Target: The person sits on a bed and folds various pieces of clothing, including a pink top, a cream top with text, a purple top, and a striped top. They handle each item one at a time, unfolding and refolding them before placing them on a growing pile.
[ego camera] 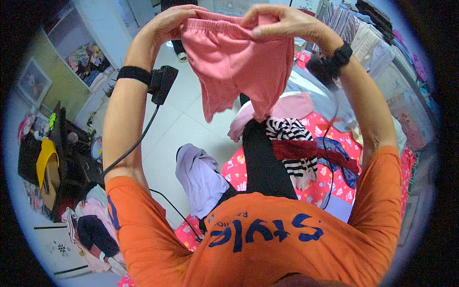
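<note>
A pair of pink shorts (236,61) with a gathered elastic waistband hangs upright in front of me, legs downward. My left hand (172,21) grips one end of the waistband, its fingertips partly hidden by the cloth. At the other end, my right hand (276,23) pinches the waistband between thumb and fingers. Below the shorts, a lavender garment (200,179) drapes over one of my legs. Beside my other, black-clad leg lie a black-and-white striped cloth (289,129), a dark red cloth (296,149) and a light pink garment (292,106).
I sit on red patterned bedding (340,143) above a tiled floor (183,125). Folded clothes (373,39) are stacked at upper right, and more clothes (96,233) lie at lower left. Black cables run from my wrist straps. Another person's shoe (182,57) shows beyond the shorts.
</note>
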`<state>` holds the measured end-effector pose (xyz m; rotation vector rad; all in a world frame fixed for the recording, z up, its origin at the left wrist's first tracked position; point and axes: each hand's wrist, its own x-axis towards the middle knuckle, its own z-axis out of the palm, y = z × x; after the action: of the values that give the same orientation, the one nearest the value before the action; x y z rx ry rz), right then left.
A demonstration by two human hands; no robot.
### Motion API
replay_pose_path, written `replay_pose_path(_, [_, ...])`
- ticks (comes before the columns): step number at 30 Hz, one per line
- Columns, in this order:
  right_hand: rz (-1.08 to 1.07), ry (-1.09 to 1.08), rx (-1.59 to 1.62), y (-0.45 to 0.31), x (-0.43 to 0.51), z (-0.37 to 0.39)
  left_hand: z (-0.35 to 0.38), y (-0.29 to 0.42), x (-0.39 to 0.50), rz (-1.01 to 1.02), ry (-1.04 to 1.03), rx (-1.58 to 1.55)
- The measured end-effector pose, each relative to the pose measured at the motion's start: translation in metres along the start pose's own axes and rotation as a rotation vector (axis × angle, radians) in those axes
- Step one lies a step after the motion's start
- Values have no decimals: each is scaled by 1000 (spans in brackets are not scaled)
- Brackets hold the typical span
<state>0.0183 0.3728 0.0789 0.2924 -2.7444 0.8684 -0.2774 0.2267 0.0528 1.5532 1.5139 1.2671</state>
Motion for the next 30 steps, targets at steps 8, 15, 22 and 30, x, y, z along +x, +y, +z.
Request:
replay_pose_path(8, [64, -26, -340, 27, 16, 12, 4, 5, -32, -92, -53, -57])
replay_pose_path(15, [138, 8, -567, 35, 28, -3, -25, 1, -65, -66, -91, 1])
replay_pose_path(22, [235, 117, -417, 12, 43, -1, 4, -6, -82, -95, -87, 530])
replay_pose_path(30, [41, 330, -708, 48, 61, -12, 35, 20, -82, 568, 292, 601])
